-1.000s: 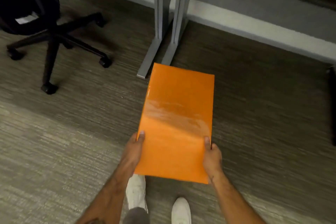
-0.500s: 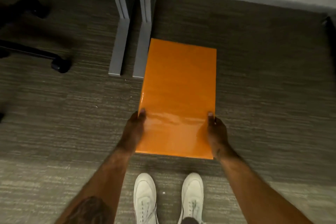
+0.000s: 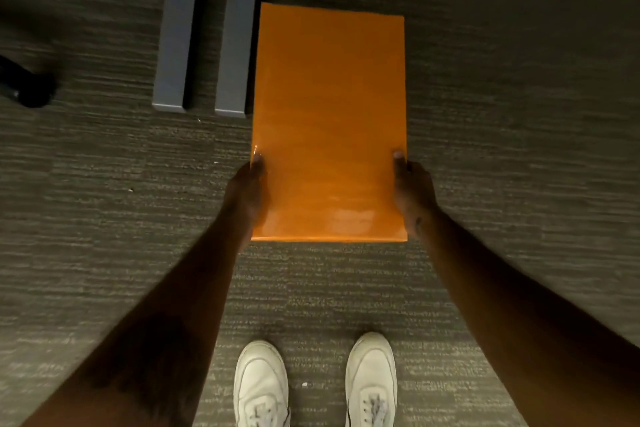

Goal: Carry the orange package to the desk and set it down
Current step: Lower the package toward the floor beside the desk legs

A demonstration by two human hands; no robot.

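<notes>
A: Holding the orange package (image 3: 329,121) flat and level above the carpet (image 3: 502,114), the person grips it on both long edges, near the end closest to the body.

B: How are the hands set?

A: The left hand (image 3: 247,191) is clamped on the left edge with the thumb on top; the right hand (image 3: 412,196) is clamped on the right edge the same way. The other fingers are hidden underneath.

B: And the package itself?

A: A plain, glossy orange rectangle, sealed, with a sheen of reflected light near the hands. Whatever it holds cannot be seen.

B: What lies around it?

A: Two grey metal desk feet (image 3: 204,45) sit on the floor just left of its far half. A black chair caster (image 3: 29,88) shows at the left edge. Two white sneakers (image 3: 261,388) stand side by side below, toes pointing toward the package.
</notes>
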